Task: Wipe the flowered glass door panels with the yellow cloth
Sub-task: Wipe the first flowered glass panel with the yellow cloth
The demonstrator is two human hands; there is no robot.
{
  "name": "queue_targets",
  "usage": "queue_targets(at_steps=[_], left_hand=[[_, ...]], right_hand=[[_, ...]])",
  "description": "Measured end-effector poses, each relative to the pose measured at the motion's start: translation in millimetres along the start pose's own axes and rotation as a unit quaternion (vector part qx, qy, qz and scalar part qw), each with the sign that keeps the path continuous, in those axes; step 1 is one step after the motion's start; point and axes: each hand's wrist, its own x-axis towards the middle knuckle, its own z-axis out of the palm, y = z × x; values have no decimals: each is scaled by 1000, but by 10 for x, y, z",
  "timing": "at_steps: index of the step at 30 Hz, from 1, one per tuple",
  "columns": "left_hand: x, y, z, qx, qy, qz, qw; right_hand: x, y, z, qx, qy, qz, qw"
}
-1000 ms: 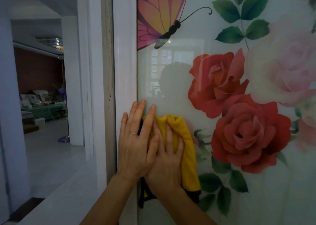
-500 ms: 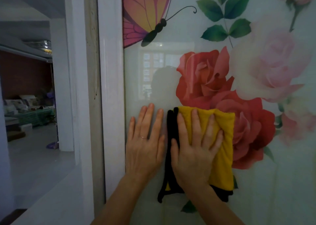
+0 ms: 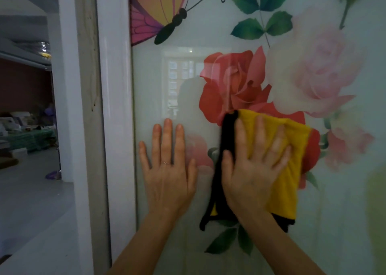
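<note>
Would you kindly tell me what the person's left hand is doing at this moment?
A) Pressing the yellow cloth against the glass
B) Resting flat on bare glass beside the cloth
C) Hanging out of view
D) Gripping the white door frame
B: the left hand lies flat on the glass door panel, apart from the yellow cloth, which the right hand presses.

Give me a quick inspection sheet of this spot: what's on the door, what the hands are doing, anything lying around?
Surface: glass door panel, printed with red rose and butterfly; window reflection on it.
Job's things: yellow cloth, black-edged, pressed flat against the glass over a rose.
Clutter: nothing seen.
Grippers: left hand flat on bare glass; right hand spread flat on the cloth.
Cables: nothing seen.
Surroundings: white door frame at left; dim room beyond.
</note>
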Motion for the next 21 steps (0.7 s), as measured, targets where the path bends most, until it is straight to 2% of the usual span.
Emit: queue_targets(at_steps=[3,5,7,10,13,14,16,19,21], left_hand=[[-1,87,43,11,6,-29,1000],[-7,87,54,11,10,-28,1000],[-2,78,56,11,10,-15,1000],[-4,72,60,16,10,-14,1000],[10,143,57,-1,13,-35,999],[44,218,69,-10,15,-28,999],[90,439,122,-19,21,0,1000],[126,571,187,-13,29,-2,999],[121,543,204,-7,24,-3,1000]], right_hand=[[-28,-119,8,28,-34,-136,990],[52,47,-9,38,-33,-177,983],[149,312,-19,30,-24,-157,987],[223,639,-59,-5,2,-47,999],[158,474,-52,-17,17,19,1000],[121,366,-35,-14,15,9,1000],[35,268,-34,4,-7,-64,998],[49,538,-62,39,-17,-170,985],[104,862,-96,28,-8,-170,985]])
